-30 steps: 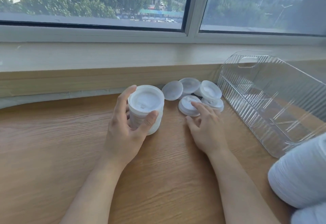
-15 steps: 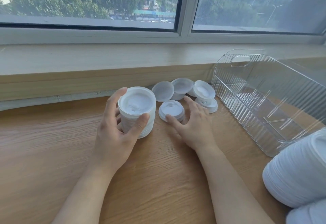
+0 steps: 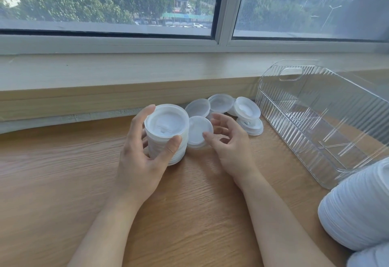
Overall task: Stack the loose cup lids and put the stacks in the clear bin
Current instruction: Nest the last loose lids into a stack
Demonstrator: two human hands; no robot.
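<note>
Left hand (image 3: 143, 157) wraps the tall stack of white round plastic cup lids (image 3: 167, 134), thumb at the near side and fingers round the far side, probably steadying it upright on the pale wooden tabletop (image 3: 63, 193) to receive the next lid. Right hand (image 3: 229, 146), just beside it, pinches one translucent white round lid (image 3: 199, 132) between thumb and curled fingers, tilted and touching the stack's side (likely next to go on top). Beyond the right hand's fingertips lie the remaining loose white lids (image 3: 231, 106), some overlapping. Further out to the right hand's side stands the clear ribbed plastic bin with a cut-out handle (image 3: 315, 123); no lids seen inside. No brand or legible writing anywhere.
</note>
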